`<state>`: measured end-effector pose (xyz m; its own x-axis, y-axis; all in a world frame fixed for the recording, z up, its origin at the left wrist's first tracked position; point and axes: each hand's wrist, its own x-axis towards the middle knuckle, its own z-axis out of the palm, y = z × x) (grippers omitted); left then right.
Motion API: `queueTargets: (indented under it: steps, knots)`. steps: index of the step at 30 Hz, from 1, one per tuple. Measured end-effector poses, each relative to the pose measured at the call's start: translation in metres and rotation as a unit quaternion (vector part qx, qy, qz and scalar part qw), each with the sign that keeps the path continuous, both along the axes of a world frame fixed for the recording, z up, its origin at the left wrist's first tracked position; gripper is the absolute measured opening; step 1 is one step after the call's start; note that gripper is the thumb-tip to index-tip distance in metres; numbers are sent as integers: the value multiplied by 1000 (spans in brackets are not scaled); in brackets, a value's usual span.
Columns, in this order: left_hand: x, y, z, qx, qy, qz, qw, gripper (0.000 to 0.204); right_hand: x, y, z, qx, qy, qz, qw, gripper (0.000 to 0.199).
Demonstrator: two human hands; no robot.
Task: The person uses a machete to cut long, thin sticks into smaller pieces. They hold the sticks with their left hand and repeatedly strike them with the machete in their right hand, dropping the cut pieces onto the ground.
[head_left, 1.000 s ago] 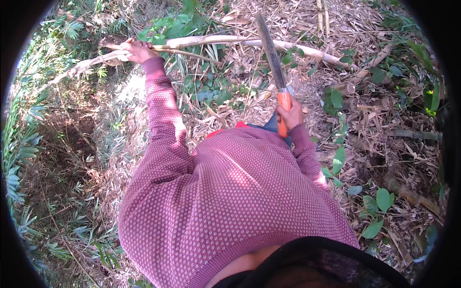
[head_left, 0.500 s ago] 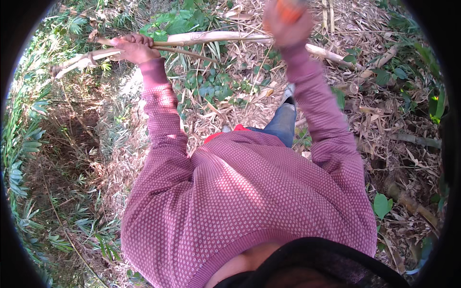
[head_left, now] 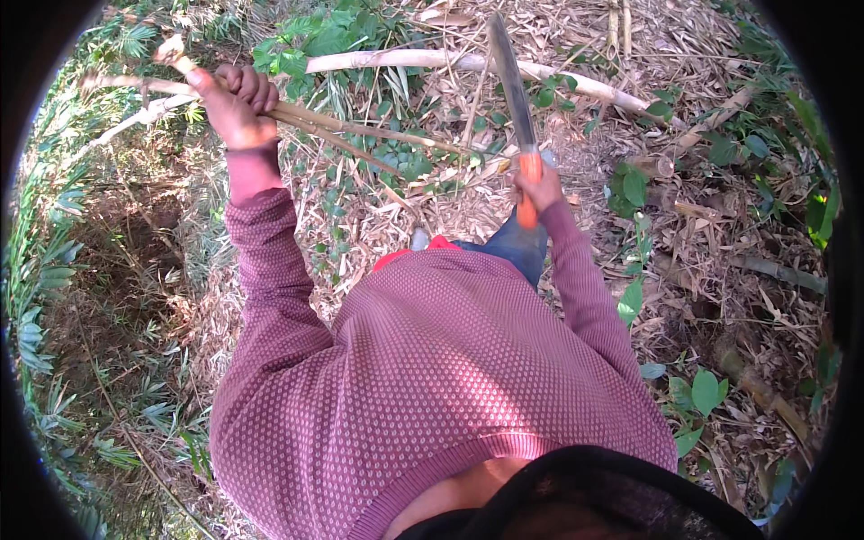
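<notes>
My left hand (head_left: 238, 106) is closed around thin, pale brown sticks (head_left: 360, 129), whose ends stick out on both sides of the fist. In my right hand (head_left: 544, 191) is a machete with an orange handle (head_left: 528, 166). Its long dark blade (head_left: 511, 81) points away from me, raised over the ground. Beyond both hands, a thicker pale pole (head_left: 396, 59) runs from the middle to the right, and the blade crosses in front of it.
Dry bamboo leaves (head_left: 594, 153) cover the ground. Green leafy plants (head_left: 324, 36) grow at the far side, with more foliage along the left. Cut stalks (head_left: 778, 265) lie at the right. My leg in blue trousers (head_left: 515, 243) shows below the machete.
My right hand has come down toward me from the far edge, bringing the whole machete into view. My left hand has shifted slightly left and nearer, and the sticks now angle away from the pale pole.
</notes>
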<state>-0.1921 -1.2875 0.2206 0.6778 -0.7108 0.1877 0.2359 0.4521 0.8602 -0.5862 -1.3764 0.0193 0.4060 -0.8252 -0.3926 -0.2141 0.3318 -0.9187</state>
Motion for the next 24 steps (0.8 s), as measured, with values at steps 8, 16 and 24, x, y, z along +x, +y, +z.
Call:
queueTargets:
  steps: [8,16,24]
  knots:
    - [10,41,53,-22,-21,-30,999,56,83,-70,-93,-439,26,140,887,62]
    - [40,152,105,1,-78,286,955,55,142,-52,-38,-391,66,361,844,54]
    - [-1,228,15,93,-35,590,801,41,225,-37,76,-222,-26,187,956,45]
